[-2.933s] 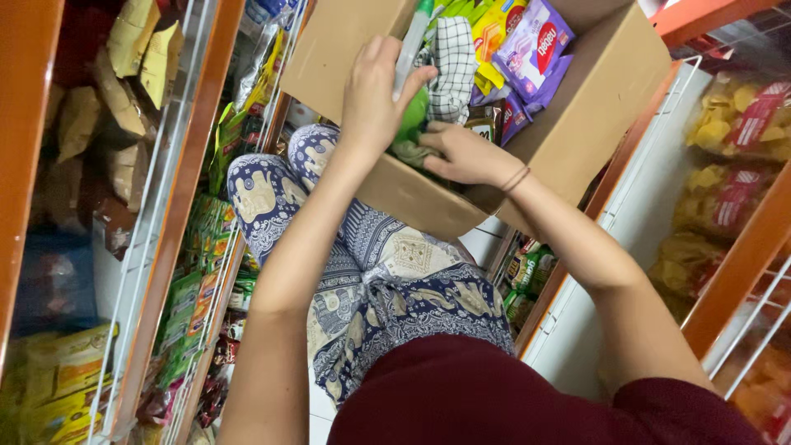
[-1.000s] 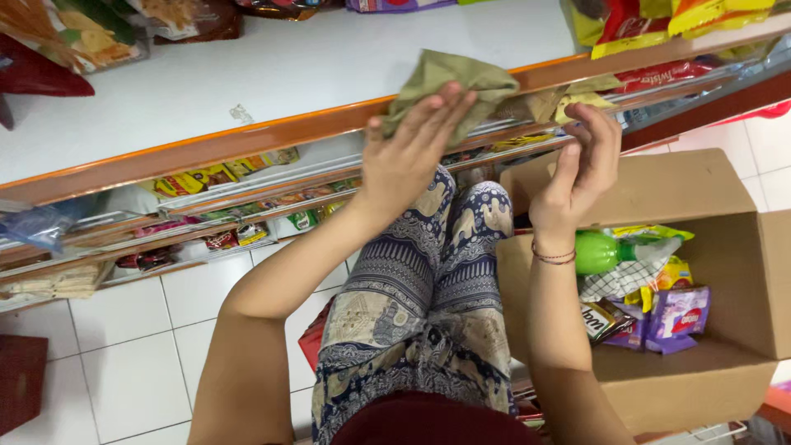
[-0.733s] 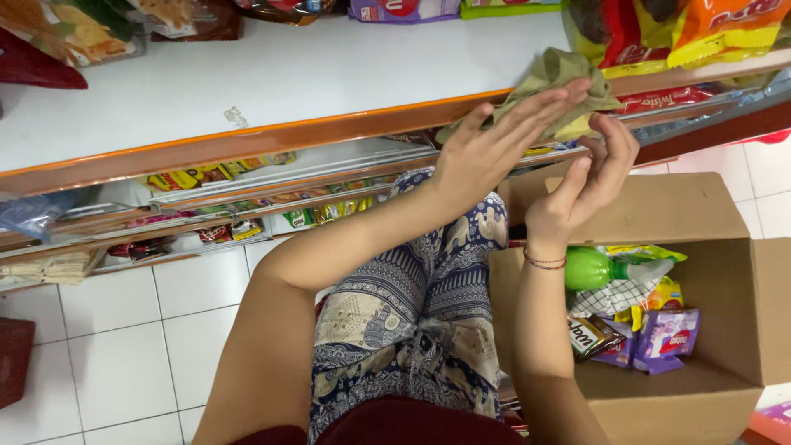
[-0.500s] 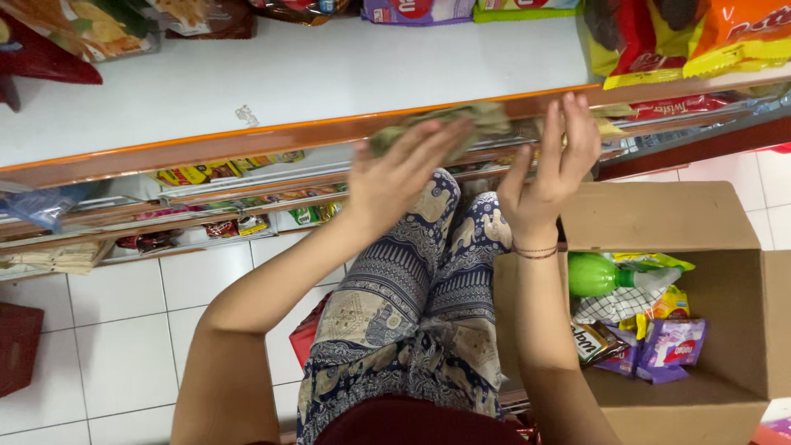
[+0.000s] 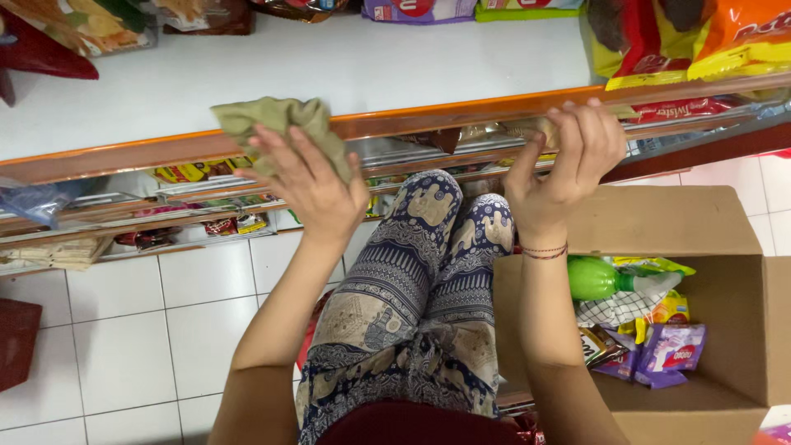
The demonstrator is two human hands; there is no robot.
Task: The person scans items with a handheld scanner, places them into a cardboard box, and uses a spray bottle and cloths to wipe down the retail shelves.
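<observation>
My left hand (image 5: pixel 309 185) grips a crumpled olive-green cloth (image 5: pixel 280 124) and presses it against the orange front edge of a white shelf (image 5: pixel 428 124). My right hand (image 5: pixel 568 161) rests its fingertips on the same orange edge further right, holding nothing that I can see. Below it, an open cardboard box (image 5: pixel 659 222) stands on the floor beside my patterned trousers (image 5: pixel 420 305).
The box holds a green bottle (image 5: pixel 597 278), a checked cloth (image 5: pixel 614 311) and purple snack packets (image 5: pixel 671 356). Snack bags (image 5: pixel 684 41) line the white shelf top; lower wire shelves (image 5: pixel 206 214) carry more packets. White floor tiles (image 5: pixel 140 330) lie at left, with a dark red object (image 5: pixel 16 342) at the edge.
My left hand has slid the green cloth leftwards along the shelf edge. My right hand has let go of the cloth and rests on the edge at the right.
</observation>
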